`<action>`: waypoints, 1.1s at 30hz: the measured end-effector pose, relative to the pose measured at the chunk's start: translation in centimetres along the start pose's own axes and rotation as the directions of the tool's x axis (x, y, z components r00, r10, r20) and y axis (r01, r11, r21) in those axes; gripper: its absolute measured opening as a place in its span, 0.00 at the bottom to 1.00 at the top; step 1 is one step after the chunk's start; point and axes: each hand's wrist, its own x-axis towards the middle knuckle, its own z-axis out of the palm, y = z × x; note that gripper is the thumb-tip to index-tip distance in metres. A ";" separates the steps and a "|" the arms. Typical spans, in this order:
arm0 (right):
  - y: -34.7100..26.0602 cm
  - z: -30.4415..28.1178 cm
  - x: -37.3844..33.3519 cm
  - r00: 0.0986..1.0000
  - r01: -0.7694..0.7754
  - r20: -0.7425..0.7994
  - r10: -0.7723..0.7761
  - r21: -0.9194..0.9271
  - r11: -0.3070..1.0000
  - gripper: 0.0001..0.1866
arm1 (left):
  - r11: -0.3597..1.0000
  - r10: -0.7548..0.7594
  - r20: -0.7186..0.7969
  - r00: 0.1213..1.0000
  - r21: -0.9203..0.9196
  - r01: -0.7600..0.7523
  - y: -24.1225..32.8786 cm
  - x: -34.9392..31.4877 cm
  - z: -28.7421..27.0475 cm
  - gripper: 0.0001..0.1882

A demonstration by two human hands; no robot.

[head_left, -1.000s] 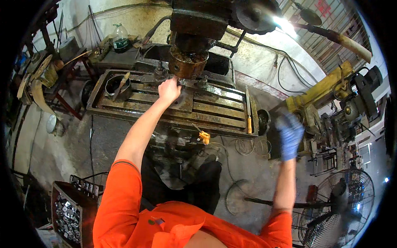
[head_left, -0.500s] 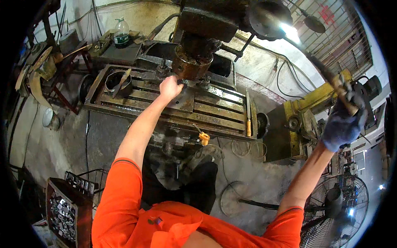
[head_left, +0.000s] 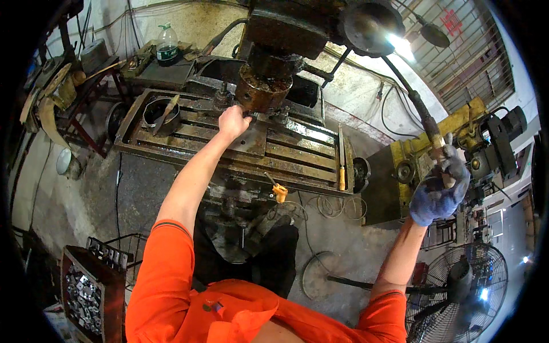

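The blue-gloved right hand point(head_left: 441, 186) clasps the long dark metal lever point(head_left: 423, 114) endwise, probably for leverage; the bare left hand point(head_left: 233, 122) curls, contents hidden.

Orange shirt point(head_left: 246, 306), short dark-edged sleeves point(head_left: 163, 257), blue glove point(head_left: 430, 204) on right hand point(head_left: 441, 187), dark trousers point(head_left: 277, 251)

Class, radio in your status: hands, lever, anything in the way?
Bare left hand curled below round brown metal spindle head. Blue-gloved right hand gripping pale end of long dark lever. Slim yellow-handled metal tool apart from both hands.
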 end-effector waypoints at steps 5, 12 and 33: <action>0.0 -0.4 0.9 0.990 -0.132 -0.019 0.136 0.154 0.979 0.15 | 0.999 0.038 -0.021 0.999 -0.036 -0.039 -0.4 0.0 0.1 0.15; 0.9 0.1 -1.7 0.998 -0.037 -0.047 0.047 0.192 0.981 0.18 | 0.999 0.054 0.004 0.999 0.008 -0.054 0.0 0.2 0.4 0.14; -0.6 -0.9 3.6 0.989 -0.148 0.005 0.149 0.168 0.975 0.16 | 0.998 0.059 -0.080 0.995 0.033 -0.056 0.7 -0.7 0.2 0.15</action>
